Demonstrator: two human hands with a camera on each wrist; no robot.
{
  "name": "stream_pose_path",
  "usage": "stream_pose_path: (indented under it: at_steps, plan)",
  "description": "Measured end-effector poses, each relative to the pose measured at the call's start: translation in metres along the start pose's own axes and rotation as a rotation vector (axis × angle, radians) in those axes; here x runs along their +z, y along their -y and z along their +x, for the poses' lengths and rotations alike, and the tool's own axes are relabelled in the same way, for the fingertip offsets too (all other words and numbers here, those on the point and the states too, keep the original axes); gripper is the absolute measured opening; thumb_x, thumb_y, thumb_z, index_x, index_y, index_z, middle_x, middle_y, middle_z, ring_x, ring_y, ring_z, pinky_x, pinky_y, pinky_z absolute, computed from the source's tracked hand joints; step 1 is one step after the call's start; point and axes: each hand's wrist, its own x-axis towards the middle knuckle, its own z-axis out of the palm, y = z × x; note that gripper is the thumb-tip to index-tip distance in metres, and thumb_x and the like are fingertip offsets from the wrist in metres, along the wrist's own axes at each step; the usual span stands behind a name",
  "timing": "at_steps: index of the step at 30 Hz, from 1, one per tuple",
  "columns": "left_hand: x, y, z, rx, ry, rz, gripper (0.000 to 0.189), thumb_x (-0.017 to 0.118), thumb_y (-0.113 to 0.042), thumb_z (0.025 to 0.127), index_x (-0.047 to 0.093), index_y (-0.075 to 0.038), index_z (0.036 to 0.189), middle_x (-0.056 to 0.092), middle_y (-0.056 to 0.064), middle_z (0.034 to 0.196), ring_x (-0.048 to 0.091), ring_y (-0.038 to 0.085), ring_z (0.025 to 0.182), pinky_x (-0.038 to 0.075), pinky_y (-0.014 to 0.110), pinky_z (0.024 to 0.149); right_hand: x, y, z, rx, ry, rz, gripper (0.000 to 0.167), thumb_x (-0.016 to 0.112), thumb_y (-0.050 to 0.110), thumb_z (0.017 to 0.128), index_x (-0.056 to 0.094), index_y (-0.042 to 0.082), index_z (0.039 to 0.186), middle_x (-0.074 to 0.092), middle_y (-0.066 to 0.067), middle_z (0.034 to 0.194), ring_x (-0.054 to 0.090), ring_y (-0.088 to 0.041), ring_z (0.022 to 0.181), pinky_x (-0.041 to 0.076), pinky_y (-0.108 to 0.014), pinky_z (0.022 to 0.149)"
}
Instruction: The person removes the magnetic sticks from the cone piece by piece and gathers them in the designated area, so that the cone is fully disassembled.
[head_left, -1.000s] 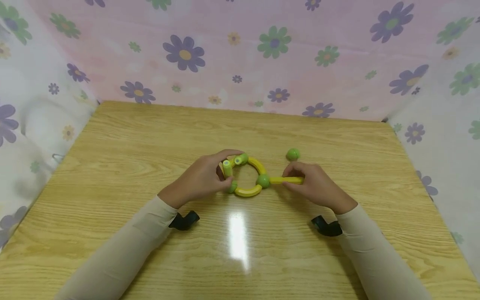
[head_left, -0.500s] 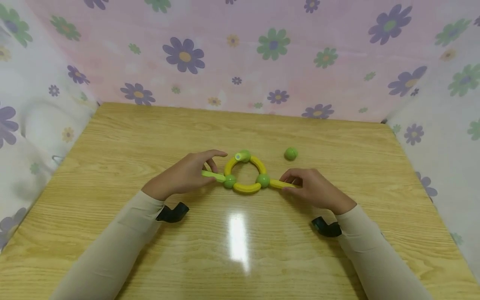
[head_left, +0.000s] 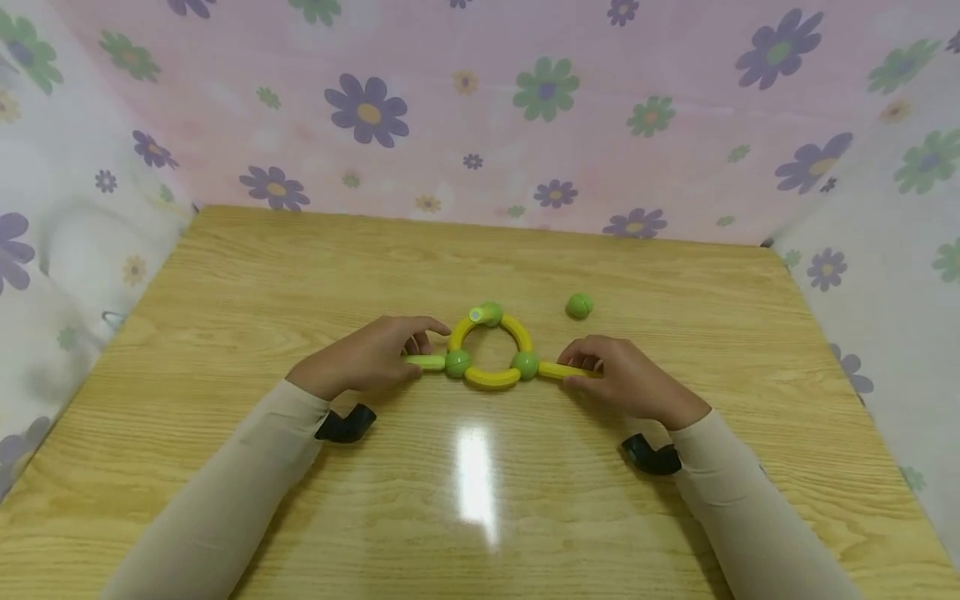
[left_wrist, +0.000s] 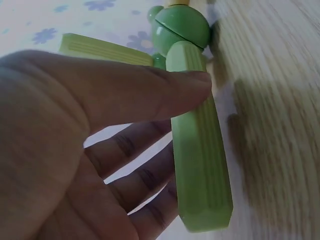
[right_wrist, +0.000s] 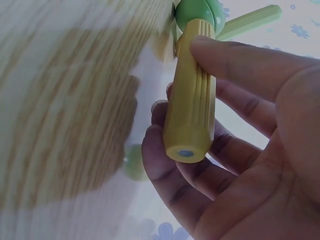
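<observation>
A ring of curved yellow rods [head_left: 491, 380] joined by green balls lies at the middle of the table. My left hand [head_left: 367, 357] pinches a light green ribbed rod [left_wrist: 200, 150] that points left from the ring's left green ball [head_left: 457, 363]. On the other side, my right hand [head_left: 622, 375] pinches a straight yellow rod [right_wrist: 192, 100] stuck to the right green ball [head_left: 526, 364]; its end shows a grey metal disc. From the far green ball [head_left: 491, 313] another light green rod [head_left: 477, 315] stands up.
A loose green ball [head_left: 580, 306] lies behind my right hand. The wooden table [head_left: 337, 517] runs back to a flowered pink cloth [head_left: 450, 125], with more flowered cloth at both sides. Black wrist camera mounts [head_left: 347, 424] hang below my sleeves.
One second ago my left hand held the light green rod upright over the ring's left side. It has swung out left and down, level with the table. My right hand has barely moved.
</observation>
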Motion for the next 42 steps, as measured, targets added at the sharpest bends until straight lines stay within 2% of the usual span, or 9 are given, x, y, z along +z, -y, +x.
stream_pose_path:
  at_steps: [14, 18, 22, 26, 30, 35, 38, 42]
  plan:
    - [0.001, 0.004, 0.002, 0.010, -0.004, 0.021, 0.044, 0.067, 0.000, 0.091, 0.061, -0.017, 0.131, 0.067, 0.005, 0.115, 0.063, 0.022, 0.110, 0.053, 0.041, 0.094, 0.004, -0.003, 0.003, -0.011, -0.016, -0.032, 0.020, 0.074, 0.016, 0.091, 0.072, 0.015, 0.111, 0.069, 0.005, 0.095, 0.062, -0.008, 0.085, 0.053, -0.036, 0.080]
    - [0.000, 0.005, 0.002, 0.040, 0.000, 0.026, 0.043, 0.071, -0.008, 0.092, 0.060, -0.014, 0.132, 0.067, 0.004, 0.112, 0.064, 0.020, 0.104, 0.054, 0.039, 0.091, 0.002, -0.001, 0.004, -0.010, -0.020, -0.045, 0.020, 0.075, 0.018, 0.091, 0.072, 0.014, 0.110, 0.068, 0.003, 0.095, 0.061, -0.009, 0.085, 0.053, -0.035, 0.079]
    - [0.000, 0.005, 0.005, 0.024, -0.040, 0.003, 0.041, 0.069, -0.020, 0.096, 0.058, -0.015, 0.135, 0.067, 0.003, 0.108, 0.064, 0.017, 0.097, 0.055, 0.036, 0.085, -0.002, 0.004, 0.008, -0.048, -0.094, -0.048, 0.019, 0.072, 0.020, 0.094, 0.072, 0.011, 0.111, 0.068, -0.001, 0.098, 0.061, -0.012, 0.087, 0.053, -0.036, 0.078]
    - [0.002, 0.001, 0.013, -0.027, -0.105, -0.013, 0.040, 0.066, -0.027, 0.098, 0.057, -0.016, 0.136, 0.066, 0.002, 0.107, 0.065, 0.015, 0.092, 0.054, 0.034, 0.080, -0.003, 0.015, 0.017, -0.093, -0.162, -0.032, 0.021, 0.069, 0.021, 0.096, 0.072, 0.010, 0.113, 0.069, -0.002, 0.101, 0.061, -0.015, 0.090, 0.053, -0.037, 0.078]
    - [0.005, -0.006, 0.025, -0.035, -0.141, -0.005, 0.043, 0.066, -0.029, 0.098, 0.056, -0.017, 0.138, 0.066, 0.002, 0.109, 0.065, 0.015, 0.090, 0.054, 0.033, 0.079, 0.000, 0.028, 0.027, -0.123, -0.208, -0.019, 0.024, 0.071, 0.019, 0.094, 0.071, 0.009, 0.116, 0.069, -0.004, 0.107, 0.061, -0.017, 0.091, 0.054, -0.036, 0.076]
    - [0.005, -0.013, 0.039, -0.045, -0.166, 0.005, 0.046, 0.067, -0.028, 0.097, 0.054, -0.017, 0.140, 0.066, 0.002, 0.110, 0.065, 0.016, 0.090, 0.055, 0.035, 0.080, 0.006, 0.045, 0.042, -0.177, -0.268, 0.007, 0.033, 0.074, 0.016, 0.092, 0.068, 0.008, 0.124, 0.066, -0.010, 0.112, 0.059, -0.019, 0.090, 0.054, -0.035, 0.073]
    - [0.005, -0.015, 0.044, -0.049, -0.172, 0.013, 0.047, 0.069, -0.026, 0.096, 0.055, -0.016, 0.140, 0.066, 0.003, 0.110, 0.065, 0.017, 0.090, 0.055, 0.035, 0.080, 0.010, 0.054, 0.051, -0.219, -0.299, 0.018, 0.038, 0.075, 0.016, 0.091, 0.067, 0.007, 0.127, 0.065, -0.013, 0.111, 0.059, -0.022, 0.088, 0.053, -0.033, 0.071]
    - [0.005, -0.016, 0.050, -0.049, -0.170, 0.029, 0.047, 0.070, -0.024, 0.095, 0.056, -0.015, 0.139, 0.067, 0.004, 0.110, 0.065, 0.018, 0.091, 0.055, 0.035, 0.080, 0.014, 0.065, 0.059, -0.234, -0.322, 0.030, 0.041, 0.077, 0.016, 0.089, 0.066, 0.008, 0.128, 0.062, -0.012, 0.109, 0.057, -0.022, 0.086, 0.051, -0.031, 0.070]
